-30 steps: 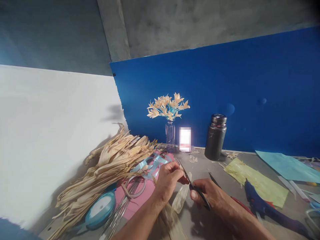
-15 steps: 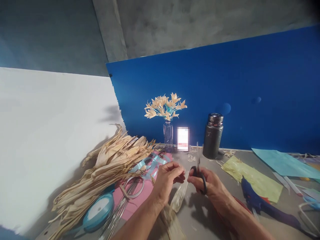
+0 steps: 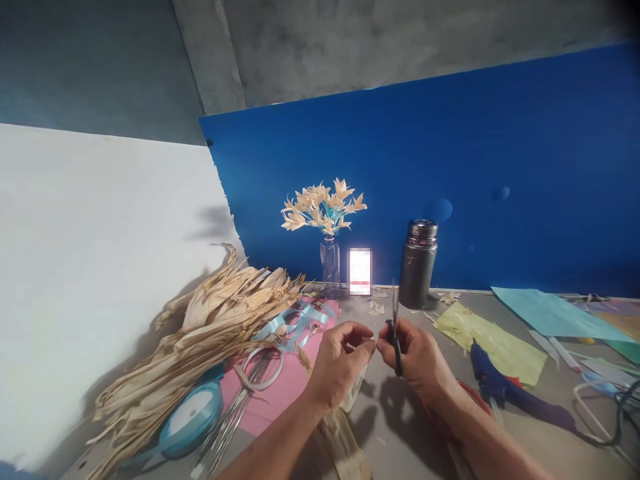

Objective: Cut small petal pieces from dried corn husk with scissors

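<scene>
My left hand (image 3: 343, 363) is closed in a pinch, thumb against fingers. Whatever sits in its fingertips is too small to name. My right hand (image 3: 417, 350) has scissors (image 3: 395, 340) looped on its fingers, blades pointing up, while thumb and forefinger press together close to the left fingertips. Below the left hand lie a pale, thin strip of dried husk (image 3: 354, 392) and a wider tan husk (image 3: 345, 447), partly covered by that hand and forearm.
Left are a heap of dried corn husks (image 3: 200, 333), blue ribbon roll (image 3: 193, 417), wires (image 3: 235, 407) and pink sheet (image 3: 295, 387). Behind stand a vase of husk flowers (image 3: 330, 267) and dark flask (image 3: 418, 267). Right lie yellow paper (image 3: 495, 343) and a blue glue gun (image 3: 515, 393).
The fingertips of both hands have come slightly closer. The scissors have turned a little in my right hand. The pale strip is now more hidden behind my left hand, and the view has shifted slightly.
</scene>
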Action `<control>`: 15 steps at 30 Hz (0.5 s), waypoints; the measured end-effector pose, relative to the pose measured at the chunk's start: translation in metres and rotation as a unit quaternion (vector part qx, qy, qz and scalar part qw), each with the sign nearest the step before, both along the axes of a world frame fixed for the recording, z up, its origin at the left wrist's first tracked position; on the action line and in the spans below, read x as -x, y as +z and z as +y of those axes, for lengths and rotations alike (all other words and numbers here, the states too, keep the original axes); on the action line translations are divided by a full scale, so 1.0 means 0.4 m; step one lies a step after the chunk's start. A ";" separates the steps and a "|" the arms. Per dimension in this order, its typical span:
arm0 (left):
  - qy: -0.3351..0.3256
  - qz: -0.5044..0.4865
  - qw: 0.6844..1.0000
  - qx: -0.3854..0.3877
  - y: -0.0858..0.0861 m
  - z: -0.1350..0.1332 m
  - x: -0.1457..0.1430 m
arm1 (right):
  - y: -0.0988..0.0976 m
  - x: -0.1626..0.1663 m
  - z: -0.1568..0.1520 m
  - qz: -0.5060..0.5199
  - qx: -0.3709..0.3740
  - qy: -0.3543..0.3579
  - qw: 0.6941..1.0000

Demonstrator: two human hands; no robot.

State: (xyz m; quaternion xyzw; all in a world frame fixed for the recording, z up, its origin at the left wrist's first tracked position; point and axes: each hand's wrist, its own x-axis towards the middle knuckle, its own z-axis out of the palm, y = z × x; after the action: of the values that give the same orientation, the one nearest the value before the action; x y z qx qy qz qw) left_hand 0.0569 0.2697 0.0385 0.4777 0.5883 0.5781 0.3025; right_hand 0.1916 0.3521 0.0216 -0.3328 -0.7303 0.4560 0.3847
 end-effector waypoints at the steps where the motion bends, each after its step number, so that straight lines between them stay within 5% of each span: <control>1: 0.011 0.046 0.999 -0.002 -0.001 0.000 0.002 | 0.000 0.000 0.000 -0.020 -0.035 -0.007 0.999; 4: 0.030 0.140 0.990 -0.013 -0.004 0.002 0.008 | 0.003 -0.001 -0.008 -0.070 -0.107 -0.039 0.991; 15: 0.049 0.182 0.982 0.014 -0.029 0.002 0.001 | -0.020 0.000 -0.006 -0.141 -0.165 -0.061 0.974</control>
State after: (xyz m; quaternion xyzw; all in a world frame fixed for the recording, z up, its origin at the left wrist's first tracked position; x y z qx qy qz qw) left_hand 0.0565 0.2704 0.0269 0.5415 0.6641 0.4872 0.1684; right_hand 0.1917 0.3496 0.0135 -0.3692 -0.8208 0.2534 0.3547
